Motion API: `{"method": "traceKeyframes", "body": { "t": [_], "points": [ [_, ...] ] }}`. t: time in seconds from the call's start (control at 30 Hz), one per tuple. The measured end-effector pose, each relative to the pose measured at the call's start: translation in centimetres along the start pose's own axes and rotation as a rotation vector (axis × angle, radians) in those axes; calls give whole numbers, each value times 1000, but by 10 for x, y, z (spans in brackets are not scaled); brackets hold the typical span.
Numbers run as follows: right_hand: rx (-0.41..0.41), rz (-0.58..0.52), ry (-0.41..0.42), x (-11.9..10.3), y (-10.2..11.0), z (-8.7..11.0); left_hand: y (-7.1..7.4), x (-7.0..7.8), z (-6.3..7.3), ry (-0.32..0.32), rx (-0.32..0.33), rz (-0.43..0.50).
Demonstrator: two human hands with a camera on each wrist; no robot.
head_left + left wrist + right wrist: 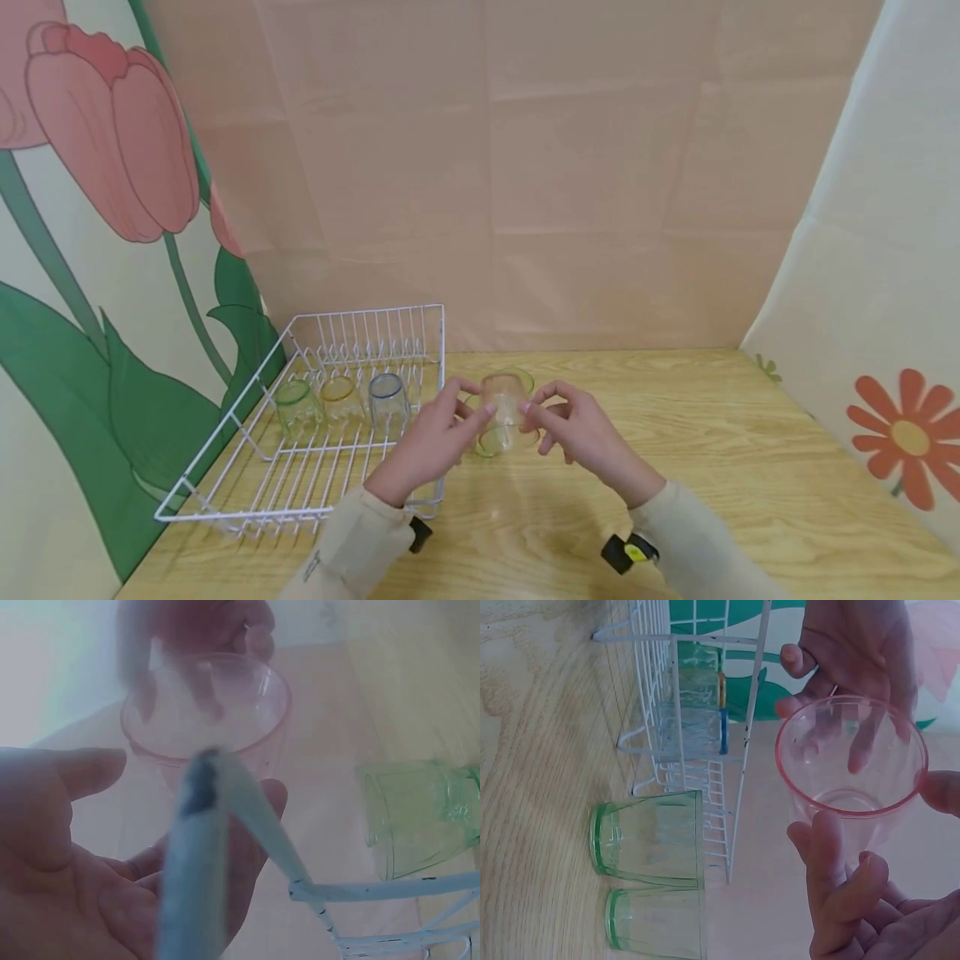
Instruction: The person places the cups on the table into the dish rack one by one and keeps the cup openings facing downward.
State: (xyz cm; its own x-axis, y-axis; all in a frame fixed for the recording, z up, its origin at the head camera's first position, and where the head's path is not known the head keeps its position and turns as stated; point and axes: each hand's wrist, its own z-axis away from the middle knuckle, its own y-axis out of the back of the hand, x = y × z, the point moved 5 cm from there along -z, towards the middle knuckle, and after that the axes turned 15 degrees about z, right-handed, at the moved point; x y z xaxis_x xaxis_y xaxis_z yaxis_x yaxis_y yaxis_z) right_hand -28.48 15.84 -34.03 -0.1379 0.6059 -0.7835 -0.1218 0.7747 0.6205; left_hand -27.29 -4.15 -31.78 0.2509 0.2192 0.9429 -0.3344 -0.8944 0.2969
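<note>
A clear pink glass [503, 393] is held up over the table between both hands, its wide pink rim [795, 796] turned towards the wrist cameras. My right hand [581, 421] grips it, thumb on one side of the rim and fingers on the other. From the opposite side, my left hand [442, 429] has its thumb and fingertips around the glass wall. In the left wrist view the left thumb [101, 771] lies close to the rim. Two clear green glasses [649, 838] stand on the table, partly hidden behind the hands in the head view.
A white wire dish rack [352, 510] stands to the left, its corner close to the left wrist. Inside it are a green-ringed glass [298, 410], a yellow-ringed glass [342, 404] and a blue-ringed glass [388, 407]. A pink backdrop [585, 183] rises behind the wooden table [675, 433].
</note>
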Motion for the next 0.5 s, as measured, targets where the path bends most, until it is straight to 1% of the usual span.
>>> {"method": "traceKeyframes", "body": {
  "t": [0.3,0.4,0.5],
  "points": [
    [-1,4,33,-1,4,-5,2,-6,-9,20,21,82],
    [14,7,35,-2,5,-7,1,-7,-10,24,34,100],
    [32,20,56,-3,5,-9,1,-9,-12,30,41,115]
  ]
}}
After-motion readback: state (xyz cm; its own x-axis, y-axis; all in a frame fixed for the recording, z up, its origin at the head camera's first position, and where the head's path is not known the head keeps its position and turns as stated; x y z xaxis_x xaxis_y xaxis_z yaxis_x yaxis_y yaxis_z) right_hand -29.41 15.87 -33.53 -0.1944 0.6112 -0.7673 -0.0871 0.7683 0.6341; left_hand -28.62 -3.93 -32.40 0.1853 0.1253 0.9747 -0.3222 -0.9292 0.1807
